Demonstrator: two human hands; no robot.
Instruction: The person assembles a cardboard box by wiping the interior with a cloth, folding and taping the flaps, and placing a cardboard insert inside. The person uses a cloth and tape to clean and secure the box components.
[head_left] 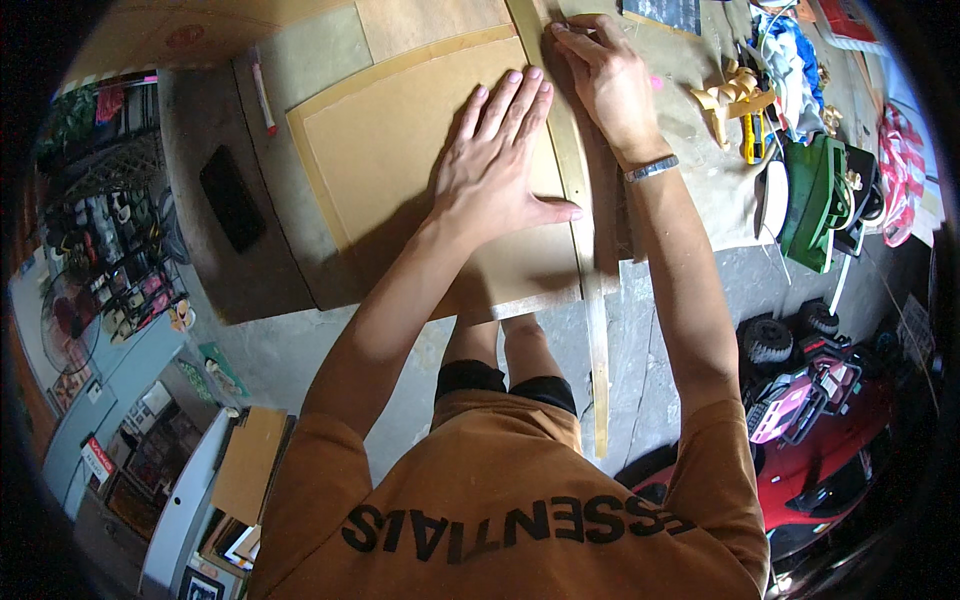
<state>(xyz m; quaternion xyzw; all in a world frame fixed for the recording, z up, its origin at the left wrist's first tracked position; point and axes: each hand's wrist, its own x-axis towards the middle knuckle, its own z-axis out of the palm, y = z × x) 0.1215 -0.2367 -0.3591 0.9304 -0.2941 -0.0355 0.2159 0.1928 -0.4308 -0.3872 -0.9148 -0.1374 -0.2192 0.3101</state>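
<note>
A flat tan board, like cardboard (390,150), lies on the worktable in front of me. My left hand (495,165) is spread flat on it, its thumb reaching onto a long, narrow straightedge strip (598,370). The strip runs along the board's right side and sticks out past the near table edge. Just right of the strip's far part, my right hand (605,85) is closed with thumb and fingers drawn together. Whatever it may hold is hidden by the fingers. A metal-banded watch or bracelet (651,168) circles my right wrist.
A black phone (231,200) and a red-and-white pen-like stick (262,92) lie at left. Toward the right are a yellow utility knife (752,138), curled tan strips (735,98) and a green bag (815,200). A pink toy vehicle (800,395) stands beyond the table.
</note>
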